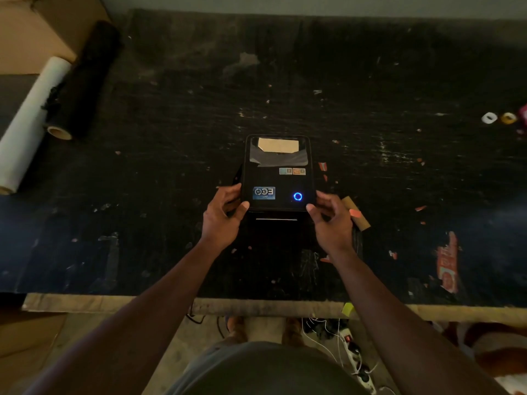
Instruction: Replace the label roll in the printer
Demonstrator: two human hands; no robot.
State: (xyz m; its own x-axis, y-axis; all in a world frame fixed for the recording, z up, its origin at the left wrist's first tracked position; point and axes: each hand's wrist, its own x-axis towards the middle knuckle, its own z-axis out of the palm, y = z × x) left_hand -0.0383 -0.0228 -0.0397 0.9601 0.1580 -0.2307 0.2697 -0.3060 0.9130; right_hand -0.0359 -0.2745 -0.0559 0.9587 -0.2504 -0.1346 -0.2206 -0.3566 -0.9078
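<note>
A black label printer (278, 178) stands in the middle of the dark worktable, its lid down and a blue ring light (297, 196) glowing. A pale roll (278, 145) shows through the lid's window. My left hand (225, 212) grips the printer's front left corner, thumb on the lid. My right hand (330, 216) holds the front right corner the same way. A bare cardboard core (358, 216) with an orange mark lies on the table just right of my right hand, partly hidden by it.
A long white roll (31, 121) and a black film roll (82, 81) lie at the far left beside a cardboard box (37, 27). Small tape rings (499, 118) sit at the far right. The table's front edge (256, 305) is near my body; a power strip (356, 357) lies on the floor.
</note>
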